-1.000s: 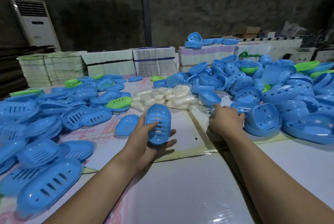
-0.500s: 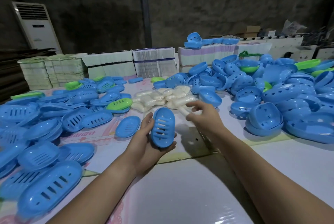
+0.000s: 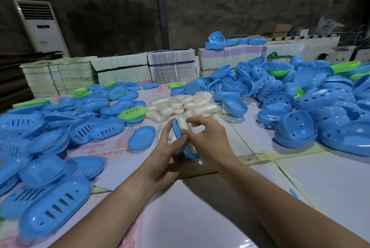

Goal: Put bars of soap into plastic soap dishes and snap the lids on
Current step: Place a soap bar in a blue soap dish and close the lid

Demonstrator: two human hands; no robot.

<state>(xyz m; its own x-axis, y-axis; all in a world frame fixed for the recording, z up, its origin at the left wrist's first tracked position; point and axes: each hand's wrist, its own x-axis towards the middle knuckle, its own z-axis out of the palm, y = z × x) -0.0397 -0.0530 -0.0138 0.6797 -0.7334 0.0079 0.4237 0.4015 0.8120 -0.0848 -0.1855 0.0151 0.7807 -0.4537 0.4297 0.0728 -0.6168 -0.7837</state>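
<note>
Two hands meeting over the middle of the surface. Left hand, grip curled round a blue soap dish held on edge, thumb along its near rim, fingers behind. Right hand, grip curled on a white bar of soap, pressing it into the open side of that dish; most of the bar hidden by the fingers. Both hands touching at the dish, lifted just above the surface.

Just beyond the hands, a heap of wrapped white soap bars lying on the surface. Beside the left hand, a single blue lid lying flat, apart from the rest. Further left, a broad spread of blue slotted lids, overlapping, with a green slotted lid near the soap heap. To the right, a big pile of deep blue dishes with heart-shaped holes, a few green ones mixed in. At the far edge, stacks of flat printed cartons, some blue dishes sitting on top of the right stack. Back left against the dark wall, a tall white air conditioner.
</note>
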